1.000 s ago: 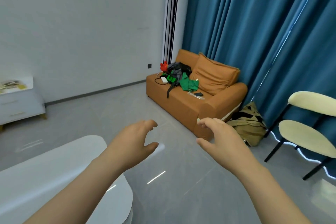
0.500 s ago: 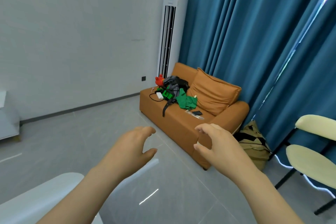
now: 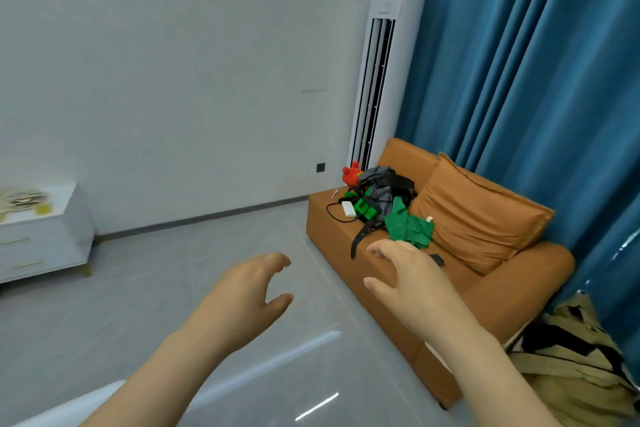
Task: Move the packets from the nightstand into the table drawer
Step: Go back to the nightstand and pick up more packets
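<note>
A white nightstand (image 3: 52, 239) with two drawers stands against the wall at the far left. Several pale and yellow packets (image 3: 22, 201) lie on its top, blurred. My left hand (image 3: 242, 295) and my right hand (image 3: 412, 284) are both raised in front of me over the floor, fingers loosely curved, holding nothing. Both hands are far from the nightstand. A sliver of a white table edge (image 3: 69, 406) shows at the bottom left; its drawer is out of sight.
An orange sofa (image 3: 485, 291) with a cushion, green clothes and a bag fills the right side. A tall white air conditioner (image 3: 381, 73) stands in the corner by blue curtains (image 3: 536, 80). A beige bag (image 3: 568, 364) lies on the grey floor (image 3: 173, 288) at the right.
The view has swung back left and up, so the nightstand and its packets show again at the left. Both hands stay raised and empty in front of me.
</note>
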{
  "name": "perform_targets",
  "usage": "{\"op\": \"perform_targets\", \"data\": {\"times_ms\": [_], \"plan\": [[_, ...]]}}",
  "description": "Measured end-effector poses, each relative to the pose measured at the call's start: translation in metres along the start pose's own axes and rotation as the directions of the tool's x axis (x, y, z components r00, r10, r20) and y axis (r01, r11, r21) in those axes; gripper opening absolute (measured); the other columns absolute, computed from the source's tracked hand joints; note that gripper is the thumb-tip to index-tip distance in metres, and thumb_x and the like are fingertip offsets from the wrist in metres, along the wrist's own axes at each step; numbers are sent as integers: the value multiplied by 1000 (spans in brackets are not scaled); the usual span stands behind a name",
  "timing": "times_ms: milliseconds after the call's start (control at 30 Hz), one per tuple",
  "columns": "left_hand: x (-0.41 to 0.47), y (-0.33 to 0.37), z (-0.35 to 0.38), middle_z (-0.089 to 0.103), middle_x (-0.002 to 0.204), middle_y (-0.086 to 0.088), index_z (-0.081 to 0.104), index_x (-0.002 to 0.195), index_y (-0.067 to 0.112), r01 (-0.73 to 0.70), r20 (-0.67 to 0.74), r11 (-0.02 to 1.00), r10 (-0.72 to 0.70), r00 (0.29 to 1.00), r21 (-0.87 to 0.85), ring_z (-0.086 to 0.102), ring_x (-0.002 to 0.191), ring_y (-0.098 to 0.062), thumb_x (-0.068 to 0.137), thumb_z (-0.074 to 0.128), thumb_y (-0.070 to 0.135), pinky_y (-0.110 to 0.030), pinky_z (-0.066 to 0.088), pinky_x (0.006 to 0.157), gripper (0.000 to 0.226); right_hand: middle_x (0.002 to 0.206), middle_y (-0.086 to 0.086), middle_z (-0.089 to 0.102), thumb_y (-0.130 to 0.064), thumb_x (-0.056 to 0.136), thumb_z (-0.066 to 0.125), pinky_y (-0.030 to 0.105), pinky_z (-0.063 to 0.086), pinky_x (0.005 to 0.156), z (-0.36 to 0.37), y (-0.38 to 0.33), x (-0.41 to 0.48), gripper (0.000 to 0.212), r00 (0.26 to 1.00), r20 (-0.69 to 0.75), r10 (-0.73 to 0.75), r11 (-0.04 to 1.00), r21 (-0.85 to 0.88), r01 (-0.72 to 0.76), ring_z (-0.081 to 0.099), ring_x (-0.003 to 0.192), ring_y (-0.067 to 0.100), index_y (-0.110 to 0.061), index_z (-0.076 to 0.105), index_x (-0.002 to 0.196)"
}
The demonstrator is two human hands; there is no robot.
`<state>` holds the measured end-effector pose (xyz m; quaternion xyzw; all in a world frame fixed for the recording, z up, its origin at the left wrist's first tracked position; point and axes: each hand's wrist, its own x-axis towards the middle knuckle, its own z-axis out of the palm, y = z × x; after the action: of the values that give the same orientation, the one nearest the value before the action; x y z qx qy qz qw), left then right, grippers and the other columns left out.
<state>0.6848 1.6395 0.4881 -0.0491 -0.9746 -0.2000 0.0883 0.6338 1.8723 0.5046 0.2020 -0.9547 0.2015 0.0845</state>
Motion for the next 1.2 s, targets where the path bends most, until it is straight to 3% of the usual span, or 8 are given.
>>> {"op": "perform_targets", "data": {"times_ms": [133,400,933,1200], "plan": [[49,-10,6,50,131,14,40,134,31,101,-13,994,-101,995,40,48,119,-4,91,54,44,-19,39,97,47,120,-10,53,-32,87,62,24,43,88,8,20,74,41,994,36,-100,994,43,98,51,114,10,-28,50,127],[128,-61,5,50,129,15,40,132,33,283,-62,956,-279,958,78,49,118,-4,90,54,44,-20,41,96,46,125,-9,52,-32,87,60,24,42,92,48,29,207,43,954,112,-277,959,99,266,50,117,10,-27,49,129],[334,-227,-28,48,133,16,39,136,32,434,-189,898,-414,891,79,47,120,-2,91,54,44,-16,38,97,49,125,-5,54,-31,89,59,25,42,95,136,-34,498,42,872,158,-463,882,181,435,50,117,12,-26,49,129],[422,-300,-29,50,131,16,42,134,32,570,-241,818,-540,807,78,49,118,-2,89,56,44,-16,38,94,48,130,-6,54,-32,89,59,24,39,98,191,-51,635,43,787,217,-578,813,235,532,49,120,11,-25,48,131]]}}
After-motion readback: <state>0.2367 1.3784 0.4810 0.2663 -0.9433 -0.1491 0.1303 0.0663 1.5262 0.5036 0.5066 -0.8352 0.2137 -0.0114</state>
